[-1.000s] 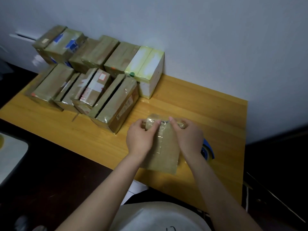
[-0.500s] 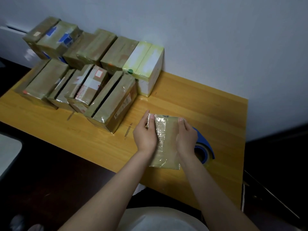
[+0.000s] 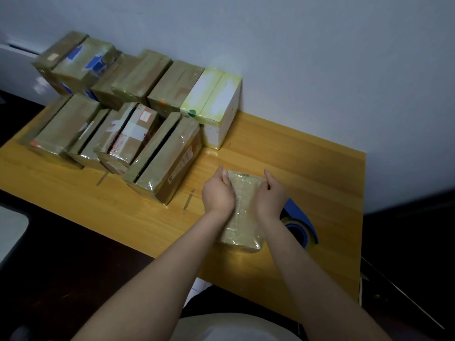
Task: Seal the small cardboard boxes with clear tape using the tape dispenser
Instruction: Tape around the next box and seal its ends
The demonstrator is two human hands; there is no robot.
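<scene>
Sliding back from the far end of the box (image 3: pixel 246 230) to its long sides: left hand (image 3: pixel 218 194) at 9 o'clock, right hand (image 3: pixel 270 196) at 3, both flat, fingers straight, pressing. Keeping box lying on bench (image 3: pixel 315 173), 5 o'clock. Possibly creasing tape (image 3: pixel 240 205) through uneven rubbing, or elbowing tape dispenser (image 3: pixel 301 230) at 4.

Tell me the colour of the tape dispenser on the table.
The tape dispenser is blue; the head view shows it.

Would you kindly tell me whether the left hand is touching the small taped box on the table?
Touching. The head view shows the left hand pressed against the left edge of the box, no gap between them.
</scene>
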